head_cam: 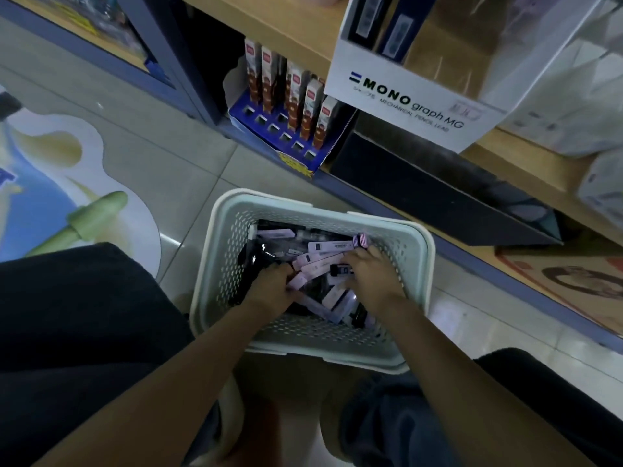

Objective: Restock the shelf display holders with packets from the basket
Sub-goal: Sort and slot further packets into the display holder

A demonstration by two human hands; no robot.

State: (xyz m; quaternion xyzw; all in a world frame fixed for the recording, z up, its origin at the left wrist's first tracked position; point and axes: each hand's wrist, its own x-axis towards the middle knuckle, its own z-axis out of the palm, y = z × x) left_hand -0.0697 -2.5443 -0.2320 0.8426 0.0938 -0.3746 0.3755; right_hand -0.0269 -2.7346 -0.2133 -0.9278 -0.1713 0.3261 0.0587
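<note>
**Gathering packets out of the basket**

Sorting through the packets [323,261] is the step in hand, as I judge it. They lie in a loose pink and black heap at the bottom of the pale perforated basket [303,203], none yet lifted clear of its rim.

The left hand [269,284] is down in the left side of the heap with its fingers curled round the ends of a few pink packets, probably bunching them so that several can go up in one trip. The right hand [371,274] lies knuckles-up over the right side of the heap. Its fingertips are hidden among the packets, so I cannot tell whether it pinches one or only steadies the pile.

The basket stands on the tiled floor between the person's knees, close under the shelving, which keeps each reach short.

Beyond it to the right, a white display holder [404,96] marked for pencil lead sits on the wooden shelf [293,28] and looks largely unfilled. On the lower level, left of that, a blue display holder [269,136] keeps upright brown packets [296,96] in its far and right slots, with the near-left slots bare.
</note>
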